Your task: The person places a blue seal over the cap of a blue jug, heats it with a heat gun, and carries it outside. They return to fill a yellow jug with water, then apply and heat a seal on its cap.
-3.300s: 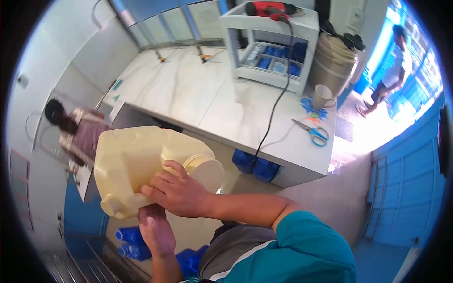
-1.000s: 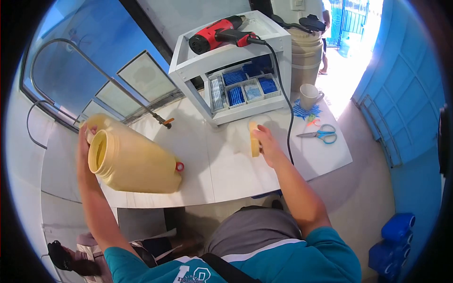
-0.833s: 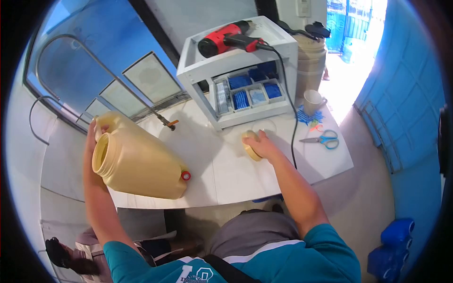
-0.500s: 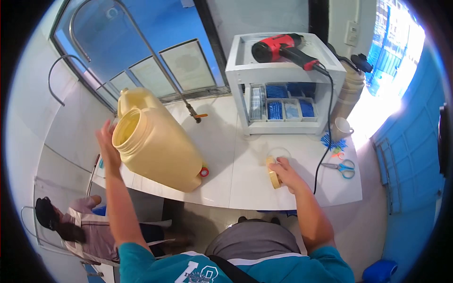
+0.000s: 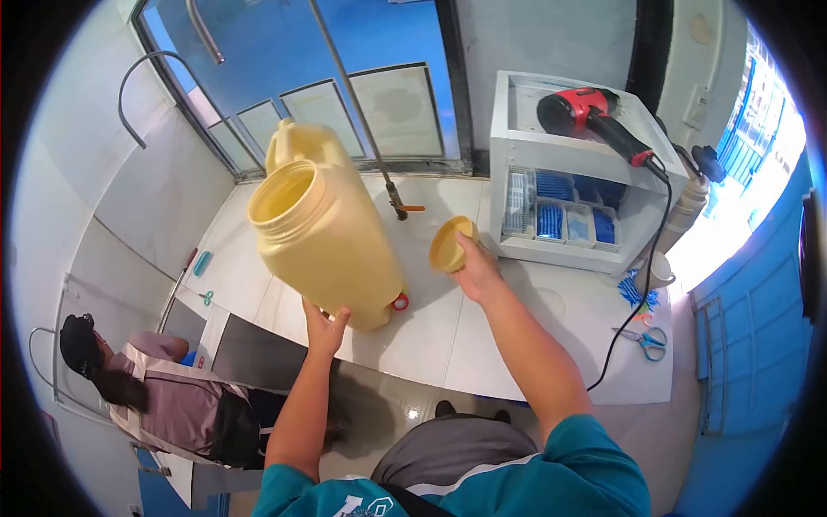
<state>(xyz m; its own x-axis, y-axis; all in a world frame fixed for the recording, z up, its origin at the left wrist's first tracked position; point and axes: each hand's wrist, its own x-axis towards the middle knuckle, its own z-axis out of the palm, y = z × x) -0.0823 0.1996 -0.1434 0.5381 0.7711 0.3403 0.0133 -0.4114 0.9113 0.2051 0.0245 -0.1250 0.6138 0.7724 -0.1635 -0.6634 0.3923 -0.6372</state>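
Note:
A big cream plastic jerry can (image 5: 340, 241) stands on the white table, its wide threaded mouth uncovered and facing me. My left hand (image 5: 323, 329) is at the can's lower near side, thumb and fingers spread against it; some fingertips are hidden. To the right of the can, my right hand (image 5: 475, 267) grips a round cream screw lid (image 5: 451, 245) by its edge, raised above the table with its hollow inside showing. By the can's base lies a small red roll (image 5: 401, 302).
A white shelf unit (image 5: 551, 250) holds blue-filled bins, with a red and black heat gun (image 5: 586, 121) on top. Its black cord hangs across the table's right side near scissors (image 5: 650, 343) and a mug (image 5: 659, 274). A metal pipe with an orange-handled tap (image 5: 403, 207) stands behind. A person (image 5: 185, 388) is at left.
My left hand has gone from the can's mouth down to its lower near side. My right hand has lifted the lid off the table and brought it toward the can, turning its inside into view.

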